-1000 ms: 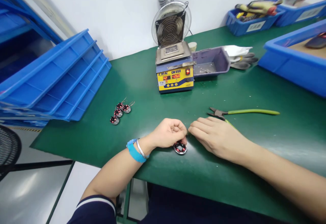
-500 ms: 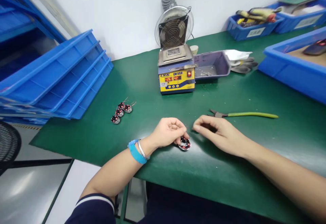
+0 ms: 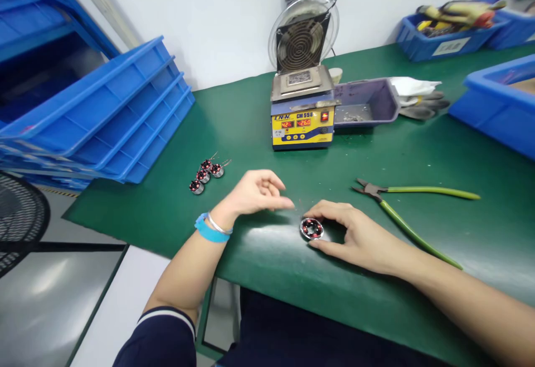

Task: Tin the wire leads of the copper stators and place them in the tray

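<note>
A round metal motor part [image 3: 311, 229] with red coils sits low over the green table. My right hand [image 3: 349, 233] grips it from the right, thumb at its near edge and fingers at its far edge. Just left of it, my left hand [image 3: 261, 193] hovers with thumb and forefinger apart, holding nothing visible. Several similar motor parts [image 3: 203, 176] with thin wires stand grouped to the left. Pliers [image 3: 373, 190] with green handles lie spread beyond and to the right of my right hand.
A yellow-and-blue heating unit [image 3: 303, 127] stands at the back, a round fan guard behind it. Right of it are a purple bin [image 3: 388, 102], grey gloves [image 3: 426, 105] and a blue tray [image 3: 493, 105]. Blue crates [image 3: 121, 111] lean at the left.
My left hand has let go of the motor part, moved left and opened. My right hand has closed on the part. The view has shifted, and both pliers handles now show.
</note>
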`<state>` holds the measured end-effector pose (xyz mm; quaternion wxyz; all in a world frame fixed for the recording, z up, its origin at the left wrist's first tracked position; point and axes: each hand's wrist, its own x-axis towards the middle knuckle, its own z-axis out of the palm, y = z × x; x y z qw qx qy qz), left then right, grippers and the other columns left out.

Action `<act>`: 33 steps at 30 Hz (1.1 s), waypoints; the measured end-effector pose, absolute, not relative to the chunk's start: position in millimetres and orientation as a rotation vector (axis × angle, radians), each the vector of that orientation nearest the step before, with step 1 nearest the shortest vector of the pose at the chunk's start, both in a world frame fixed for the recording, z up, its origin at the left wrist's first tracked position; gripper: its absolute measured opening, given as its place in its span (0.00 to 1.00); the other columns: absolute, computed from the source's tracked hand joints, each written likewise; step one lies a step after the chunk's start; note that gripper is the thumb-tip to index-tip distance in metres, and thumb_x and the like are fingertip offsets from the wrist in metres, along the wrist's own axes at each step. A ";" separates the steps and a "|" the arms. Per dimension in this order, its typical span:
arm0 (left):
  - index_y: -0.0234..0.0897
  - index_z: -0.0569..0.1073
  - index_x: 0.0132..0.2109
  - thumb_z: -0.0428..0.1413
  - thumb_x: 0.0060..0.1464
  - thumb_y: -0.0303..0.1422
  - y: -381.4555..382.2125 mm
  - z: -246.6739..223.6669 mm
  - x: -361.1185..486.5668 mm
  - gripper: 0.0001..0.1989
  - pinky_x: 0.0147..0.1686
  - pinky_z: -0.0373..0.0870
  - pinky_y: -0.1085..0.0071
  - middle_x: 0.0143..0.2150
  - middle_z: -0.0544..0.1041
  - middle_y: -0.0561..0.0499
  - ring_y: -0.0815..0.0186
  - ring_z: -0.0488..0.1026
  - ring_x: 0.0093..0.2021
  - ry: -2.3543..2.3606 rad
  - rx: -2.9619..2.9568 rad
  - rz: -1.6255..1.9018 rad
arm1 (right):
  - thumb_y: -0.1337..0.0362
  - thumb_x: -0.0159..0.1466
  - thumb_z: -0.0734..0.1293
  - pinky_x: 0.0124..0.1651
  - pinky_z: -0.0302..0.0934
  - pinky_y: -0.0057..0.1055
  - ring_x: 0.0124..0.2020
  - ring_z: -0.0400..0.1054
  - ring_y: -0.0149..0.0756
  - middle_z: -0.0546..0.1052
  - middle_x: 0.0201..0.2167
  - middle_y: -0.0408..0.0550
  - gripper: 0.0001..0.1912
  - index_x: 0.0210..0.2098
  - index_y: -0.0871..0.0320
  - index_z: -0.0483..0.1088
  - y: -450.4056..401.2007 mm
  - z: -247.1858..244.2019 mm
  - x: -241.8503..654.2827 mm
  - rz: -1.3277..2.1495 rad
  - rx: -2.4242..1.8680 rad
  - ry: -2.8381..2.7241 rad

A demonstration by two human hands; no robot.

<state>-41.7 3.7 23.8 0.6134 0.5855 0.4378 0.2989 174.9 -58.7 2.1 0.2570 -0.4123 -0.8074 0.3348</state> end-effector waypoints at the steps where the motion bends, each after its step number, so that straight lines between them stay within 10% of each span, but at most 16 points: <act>1: 0.31 0.68 0.30 0.71 0.28 0.38 -0.2 20.2 -38.0 0.25 0.18 0.57 0.80 0.19 0.69 0.56 0.77 0.63 0.18 0.979 1.419 0.567 | 0.64 0.57 0.66 0.44 0.63 0.36 0.38 0.71 0.38 0.77 0.37 0.50 0.11 0.40 0.59 0.71 -58.8 2.4 174.4 0.913 -1.109 -2.184; 10: 0.33 0.63 0.21 0.56 0.53 0.46 -12.5 6.8 -12.0 0.23 0.20 0.53 0.77 0.17 0.61 0.57 0.77 0.55 0.19 0.861 1.755 0.738 | 0.60 0.58 0.67 0.49 0.61 0.41 0.42 0.70 0.43 0.77 0.39 0.51 0.11 0.39 0.58 0.73 -58.8 3.7 174.7 0.995 -1.131 -2.207; 14: 0.35 0.61 0.20 0.56 0.51 0.49 8.9 20.9 -42.0 0.25 0.17 0.50 0.78 0.15 0.61 0.57 0.77 0.54 0.15 1.089 1.641 1.019 | 0.59 0.58 0.67 0.54 0.58 0.43 0.47 0.69 0.44 0.76 0.43 0.53 0.15 0.43 0.58 0.73 -60.0 1.0 179.3 1.064 -1.124 -2.199; 19: 0.33 0.66 0.24 0.66 0.38 0.48 1.1 27.7 -43.7 0.24 0.18 0.53 0.79 0.18 0.65 0.57 0.76 0.58 0.19 0.950 1.681 0.421 | 0.59 0.59 0.66 0.56 0.55 0.46 0.47 0.68 0.44 0.75 0.43 0.53 0.14 0.43 0.57 0.73 -60.3 2.6 179.5 1.108 -1.098 -2.213; 23: 0.32 0.65 0.22 0.58 0.49 0.50 -10.9 29.3 -30.7 0.24 0.19 0.53 0.78 0.18 0.62 0.57 0.77 0.56 0.20 0.791 1.699 0.196 | 0.56 0.60 0.65 0.61 0.47 0.51 0.46 0.68 0.44 0.75 0.42 0.52 0.17 0.46 0.58 0.72 -59.5 5.8 181.1 1.177 -1.071 -2.250; 28: 0.34 0.63 0.21 0.58 0.47 0.52 9.2 30.4 -48.2 0.26 0.15 0.49 0.79 0.15 0.63 0.57 0.78 0.55 0.14 0.929 1.514 0.633 | 0.53 0.59 0.66 0.65 0.35 0.58 0.48 0.69 0.45 0.74 0.42 0.51 0.20 0.46 0.58 0.71 -58.7 5.7 185.3 1.236 -1.067 -2.293; 33: 0.35 0.62 0.22 0.59 0.46 0.51 21.8 5.9 -40.4 0.24 0.15 0.51 0.80 0.17 0.64 0.57 0.78 0.57 0.15 1.103 1.334 1.057 | 0.54 0.56 0.68 0.58 0.58 0.48 0.48 0.69 0.45 0.74 0.45 0.54 0.18 0.42 0.59 0.71 -60.6 13.3 186.1 1.368 -1.048 -2.095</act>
